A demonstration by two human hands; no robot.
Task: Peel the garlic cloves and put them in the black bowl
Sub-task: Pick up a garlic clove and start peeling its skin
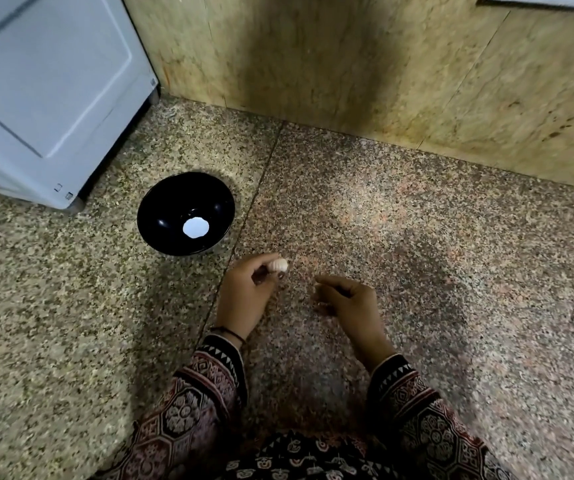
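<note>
Currently, head view: a garlic clove (pixel 280 265) is pinched in the fingers (pixel 258 260) of the left hand (pixel 245 294), near the black bowl (pixel 171 202) on the floor (pixel 417 237). The right hand (pixel 346 301) is held loosely curled, apparently empty (blurred).
</note>
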